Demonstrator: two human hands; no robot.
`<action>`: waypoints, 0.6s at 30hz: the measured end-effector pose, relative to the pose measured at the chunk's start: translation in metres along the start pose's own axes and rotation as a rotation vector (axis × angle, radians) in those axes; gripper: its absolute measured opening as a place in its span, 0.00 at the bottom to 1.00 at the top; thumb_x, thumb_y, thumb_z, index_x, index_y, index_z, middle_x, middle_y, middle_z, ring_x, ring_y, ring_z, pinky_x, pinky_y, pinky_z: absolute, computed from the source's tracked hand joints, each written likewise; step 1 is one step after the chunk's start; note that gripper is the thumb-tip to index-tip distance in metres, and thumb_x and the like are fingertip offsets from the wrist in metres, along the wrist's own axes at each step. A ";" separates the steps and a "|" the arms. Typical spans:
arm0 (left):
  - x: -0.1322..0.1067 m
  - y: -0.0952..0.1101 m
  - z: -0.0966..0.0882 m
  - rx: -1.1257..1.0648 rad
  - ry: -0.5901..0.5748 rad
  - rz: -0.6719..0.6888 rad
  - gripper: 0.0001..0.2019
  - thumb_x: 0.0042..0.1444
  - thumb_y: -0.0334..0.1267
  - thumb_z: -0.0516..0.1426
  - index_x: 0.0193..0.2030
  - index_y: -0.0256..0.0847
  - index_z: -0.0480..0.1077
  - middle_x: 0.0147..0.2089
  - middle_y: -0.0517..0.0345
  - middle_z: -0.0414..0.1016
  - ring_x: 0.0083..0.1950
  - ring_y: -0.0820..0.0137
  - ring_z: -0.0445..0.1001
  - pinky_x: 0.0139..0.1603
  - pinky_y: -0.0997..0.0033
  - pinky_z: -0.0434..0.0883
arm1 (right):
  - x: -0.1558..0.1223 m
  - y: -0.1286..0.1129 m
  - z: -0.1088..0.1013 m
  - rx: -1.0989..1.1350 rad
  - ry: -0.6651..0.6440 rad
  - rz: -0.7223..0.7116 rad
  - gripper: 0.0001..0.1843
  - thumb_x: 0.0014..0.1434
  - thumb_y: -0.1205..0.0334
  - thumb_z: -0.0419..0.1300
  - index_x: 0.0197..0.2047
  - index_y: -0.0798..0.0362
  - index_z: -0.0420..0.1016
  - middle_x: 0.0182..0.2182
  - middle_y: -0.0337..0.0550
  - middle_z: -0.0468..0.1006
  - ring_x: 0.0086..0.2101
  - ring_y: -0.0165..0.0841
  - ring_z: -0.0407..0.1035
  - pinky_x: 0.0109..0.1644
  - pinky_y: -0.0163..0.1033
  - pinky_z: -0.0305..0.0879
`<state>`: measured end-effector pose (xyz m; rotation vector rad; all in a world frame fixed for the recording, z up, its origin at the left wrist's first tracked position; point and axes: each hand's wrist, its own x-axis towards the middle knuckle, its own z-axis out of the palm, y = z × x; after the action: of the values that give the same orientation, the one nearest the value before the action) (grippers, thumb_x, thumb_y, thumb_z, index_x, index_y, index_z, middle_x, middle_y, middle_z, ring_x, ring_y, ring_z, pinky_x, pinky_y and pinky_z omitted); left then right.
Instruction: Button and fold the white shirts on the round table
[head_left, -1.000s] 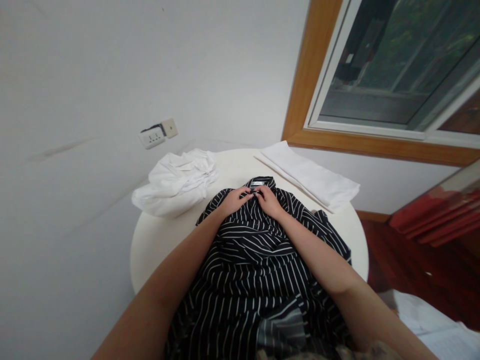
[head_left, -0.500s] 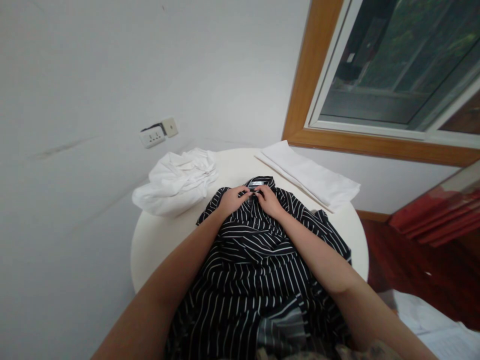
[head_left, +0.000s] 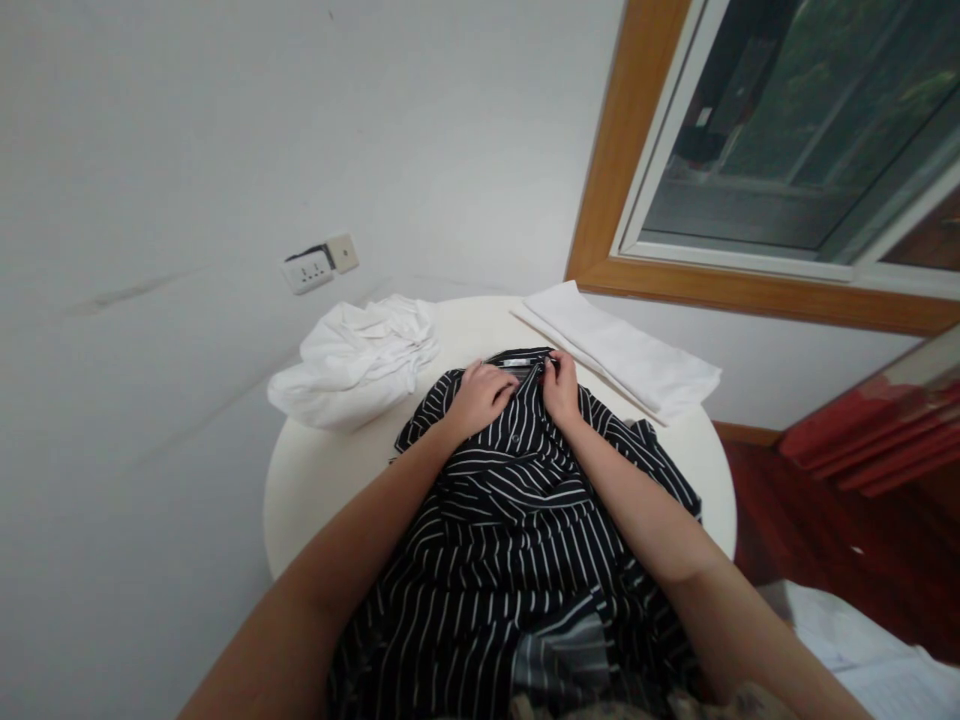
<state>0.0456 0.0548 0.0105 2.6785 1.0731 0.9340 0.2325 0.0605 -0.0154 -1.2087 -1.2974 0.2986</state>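
A black shirt with white stripes (head_left: 517, 540) lies spread over the round table, its collar at the far end and its lower part hanging toward me. At the left side of the collar, my left hand (head_left: 482, 398) has its fingers curled on the shirt's front edge. My right hand (head_left: 561, 388) pinches the right side of the collar. Between the two hands the neck opening shows a pale label (head_left: 516, 363). A small button (head_left: 515, 439) is visible on the front below.
On the round white table (head_left: 315, 500), a crumpled white cloth (head_left: 352, 365) lies at the left and a folded white cloth (head_left: 622, 350) at the right. A wall with a socket (head_left: 309, 270) stands behind. White sheets (head_left: 870, 650) are at the lower right.
My hands have moved apart at the collar: the right went right and slightly up, the left shifted slightly. The neck opening is wider, and the front button now shows.
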 end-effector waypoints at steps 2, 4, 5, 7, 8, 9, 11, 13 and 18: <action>-0.001 0.005 0.006 -0.131 -0.091 0.007 0.12 0.62 0.37 0.47 0.48 0.45 0.68 0.45 0.57 0.76 0.49 0.66 0.71 0.64 0.54 0.56 | 0.001 0.002 0.000 -0.017 0.023 -0.023 0.12 0.62 0.56 0.47 0.45 0.52 0.64 0.44 0.49 0.70 0.47 0.39 0.62 0.58 0.50 0.56; -0.002 0.005 0.011 -0.259 -0.138 -0.015 0.13 0.63 0.39 0.45 0.49 0.43 0.67 0.43 0.56 0.76 0.45 0.67 0.73 0.57 0.61 0.65 | 0.002 0.007 0.001 -0.006 0.048 0.005 0.12 0.62 0.55 0.48 0.44 0.51 0.64 0.42 0.47 0.70 0.45 0.38 0.64 0.56 0.47 0.59; -0.003 0.003 0.012 -0.303 -0.142 -0.027 0.14 0.64 0.41 0.45 0.50 0.43 0.66 0.43 0.55 0.76 0.45 0.67 0.73 0.54 0.64 0.67 | 0.003 0.010 0.002 0.016 0.057 0.052 0.12 0.61 0.55 0.48 0.43 0.51 0.64 0.40 0.46 0.71 0.43 0.37 0.65 0.53 0.46 0.62; -0.003 0.000 0.013 -0.332 -0.124 -0.031 0.15 0.65 0.42 0.44 0.50 0.42 0.66 0.45 0.53 0.75 0.47 0.67 0.73 0.51 0.67 0.69 | 0.004 0.017 0.004 0.084 0.063 0.207 0.12 0.60 0.53 0.49 0.43 0.51 0.63 0.36 0.43 0.71 0.36 0.35 0.67 0.44 0.43 0.67; -0.003 -0.001 0.014 -0.321 -0.114 -0.020 0.15 0.64 0.42 0.44 0.50 0.41 0.66 0.47 0.53 0.75 0.48 0.67 0.73 0.52 0.67 0.68 | 0.004 0.019 0.005 0.123 0.065 0.294 0.12 0.60 0.54 0.49 0.43 0.51 0.63 0.33 0.41 0.70 0.32 0.33 0.67 0.39 0.41 0.68; -0.003 -0.001 0.014 -0.302 -0.110 -0.005 0.15 0.64 0.42 0.45 0.50 0.40 0.66 0.48 0.52 0.75 0.50 0.66 0.73 0.54 0.66 0.68 | 0.004 0.021 0.007 0.161 0.070 0.370 0.12 0.60 0.54 0.49 0.43 0.51 0.62 0.31 0.39 0.70 0.29 0.32 0.67 0.36 0.40 0.68; -0.003 -0.001 0.014 -0.252 -0.114 0.010 0.15 0.64 0.42 0.46 0.50 0.40 0.67 0.50 0.51 0.74 0.52 0.66 0.72 0.56 0.66 0.67 | 0.004 0.022 0.009 0.221 0.087 0.457 0.10 0.59 0.57 0.50 0.42 0.51 0.62 0.29 0.36 0.69 0.25 0.30 0.66 0.33 0.38 0.67; -0.003 0.000 0.013 -0.192 -0.119 -0.007 0.15 0.64 0.43 0.46 0.50 0.41 0.67 0.50 0.52 0.75 0.51 0.64 0.73 0.55 0.64 0.67 | 0.004 0.022 0.010 0.258 0.103 0.473 0.10 0.58 0.58 0.51 0.42 0.51 0.62 0.28 0.35 0.69 0.24 0.29 0.66 0.32 0.37 0.67; -0.004 0.003 0.010 -0.073 -0.118 -0.068 0.17 0.64 0.47 0.46 0.51 0.45 0.68 0.48 0.57 0.77 0.47 0.65 0.76 0.48 0.67 0.69 | 0.004 0.021 0.011 0.251 0.097 0.453 0.12 0.57 0.56 0.52 0.42 0.51 0.64 0.31 0.35 0.70 0.24 0.28 0.65 0.31 0.36 0.67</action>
<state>0.0511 0.0507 0.0009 2.5851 1.0758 0.7768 0.2339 0.0776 -0.0323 -1.2734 -0.8617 0.6992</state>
